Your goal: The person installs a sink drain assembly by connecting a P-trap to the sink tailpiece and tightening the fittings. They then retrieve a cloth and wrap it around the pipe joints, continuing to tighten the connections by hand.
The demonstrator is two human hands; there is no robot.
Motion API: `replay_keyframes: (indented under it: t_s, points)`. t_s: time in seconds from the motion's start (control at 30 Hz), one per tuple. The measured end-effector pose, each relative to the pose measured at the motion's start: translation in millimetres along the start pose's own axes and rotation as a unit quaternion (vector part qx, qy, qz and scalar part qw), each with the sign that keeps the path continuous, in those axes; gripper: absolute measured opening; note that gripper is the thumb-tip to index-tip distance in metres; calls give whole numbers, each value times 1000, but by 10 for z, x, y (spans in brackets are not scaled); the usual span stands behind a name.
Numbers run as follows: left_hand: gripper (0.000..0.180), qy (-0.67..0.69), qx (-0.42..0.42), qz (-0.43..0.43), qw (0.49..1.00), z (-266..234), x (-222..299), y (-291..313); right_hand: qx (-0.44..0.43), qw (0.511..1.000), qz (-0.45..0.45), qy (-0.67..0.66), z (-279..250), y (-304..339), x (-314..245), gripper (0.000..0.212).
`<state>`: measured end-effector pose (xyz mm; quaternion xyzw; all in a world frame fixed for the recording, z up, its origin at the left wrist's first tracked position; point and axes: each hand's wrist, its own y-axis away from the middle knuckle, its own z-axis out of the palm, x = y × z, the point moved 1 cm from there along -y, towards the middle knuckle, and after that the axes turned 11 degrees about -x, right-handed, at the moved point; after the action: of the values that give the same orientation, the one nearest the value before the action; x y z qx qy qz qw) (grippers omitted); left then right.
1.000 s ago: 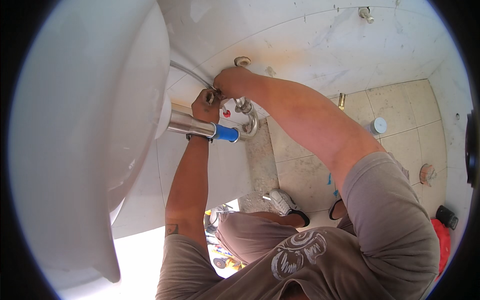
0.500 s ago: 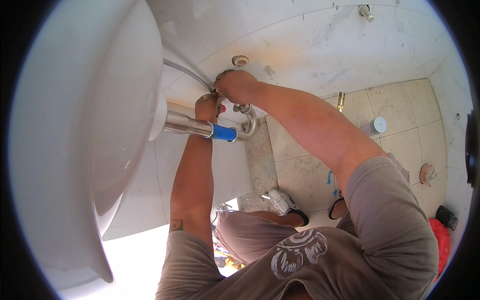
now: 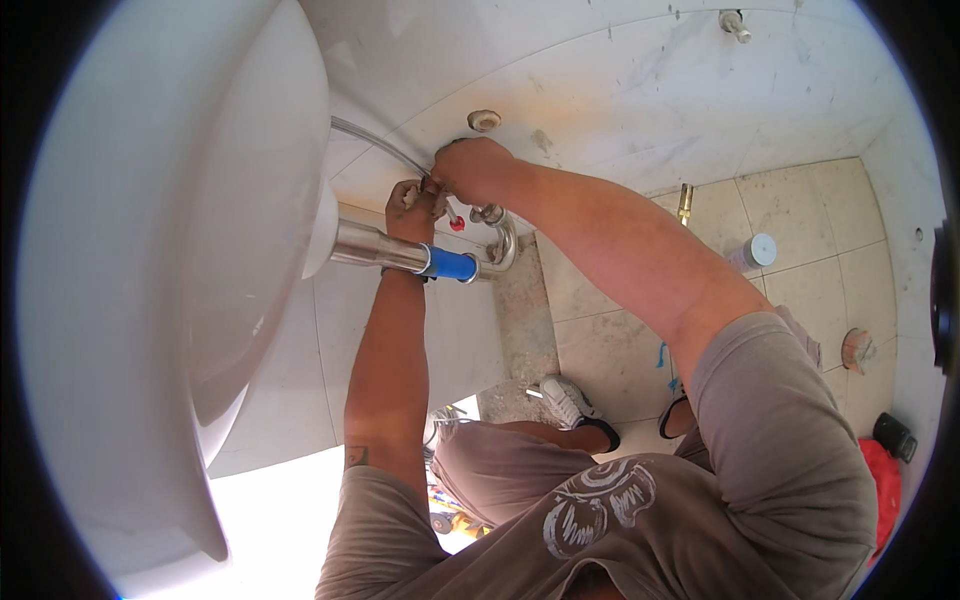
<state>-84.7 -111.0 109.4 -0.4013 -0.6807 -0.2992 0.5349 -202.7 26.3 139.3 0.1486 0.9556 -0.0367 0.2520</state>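
Note:
Under a white washbasin (image 3: 250, 200), both my hands meet at the lower end of a grey flexible hose (image 3: 380, 143) by the wall. My right hand (image 3: 474, 170) is closed around the hose end, its fingertips partly hidden. Just below and left of it, my left hand (image 3: 410, 208) is bent inward, fingers pinched against the same spot; the exact fitting between them is too small to make out. A small red-tipped piece (image 3: 457, 223) shows just beneath my hands. My left forearm passes behind the metal drain pipe (image 3: 375, 246) with its blue sleeve (image 3: 450, 264).
A curved metal trap (image 3: 508, 245) joins the drain pipe. The wall has a round hole (image 3: 484, 121) and a metal fitting (image 3: 735, 26). On the tiled floor are a brass fitting (image 3: 685, 204), a white-lidded container (image 3: 760, 250) and a capped pipe stub (image 3: 857, 350). A red cloth lies right.
My left hand has turned slightly and its fingers have shifted at the hose end. The red-tipped piece now shows more plainly, a little lower and to the right. My right hand has barely moved.

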Motion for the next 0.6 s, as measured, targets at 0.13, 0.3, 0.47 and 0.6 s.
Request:
replay_keyframes:
  t_s: [0.13,0.3,0.47,0.6]
  points:
    - [21,131,39,-54,989,70,-27,-34,45,999,-19,-2,81,33,23,20]
    - [17,83,75,-102,988,92,-62,-50,47,998,-27,-13,106,34,47,22]
    - [15,131,20,-81,988,90,-27,73,14,999,-23,47,58,7,11,20]
    - [16,152,-36,-100,983,38,89,169,19,997,-46,63,26,13,5,19]
